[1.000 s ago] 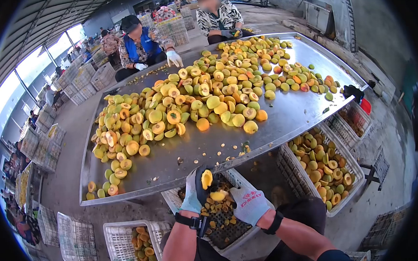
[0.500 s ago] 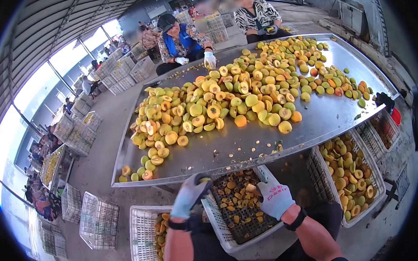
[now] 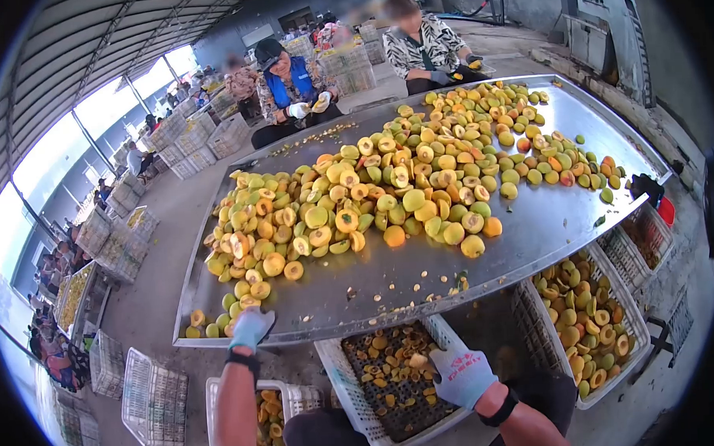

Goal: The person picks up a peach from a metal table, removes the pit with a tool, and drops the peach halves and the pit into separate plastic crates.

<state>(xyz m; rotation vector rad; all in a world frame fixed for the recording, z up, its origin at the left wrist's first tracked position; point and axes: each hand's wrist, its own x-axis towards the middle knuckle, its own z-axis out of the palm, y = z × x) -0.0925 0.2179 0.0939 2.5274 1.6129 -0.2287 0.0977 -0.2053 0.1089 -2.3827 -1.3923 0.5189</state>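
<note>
My left hand [image 3: 252, 326], in a pale blue and grey glove, reaches over the near left edge of the steel table [image 3: 360, 291]. It is beside the last few fruits [image 3: 222, 323] of the pile, thumb spread and nothing visibly held. My gloved right hand [image 3: 463, 376] is closed on a small pale brown object [image 3: 418, 361], too small to identify. Below that hand stands a white crate [image 3: 344, 387] with a dark perforated bottom and scattered yellow fruit pieces. Whole and halved yellow-green fruits [image 3: 317, 217] are heaped across the table.
A fruit-filled crate [image 3: 638, 330] stands at the right, another [image 3: 214, 412] at the lower left. An empty-looking crate [image 3: 154, 403] is farther left. Across the table sit two people, one in a blue vest [image 3: 301, 82], one in a patterned shirt [image 3: 437, 48].
My left hand has moved left and forward from above the crate to the fruits at the table's edge. My right hand stays over the crate. The blue-vested person's hands have drawn together off the table.
</note>
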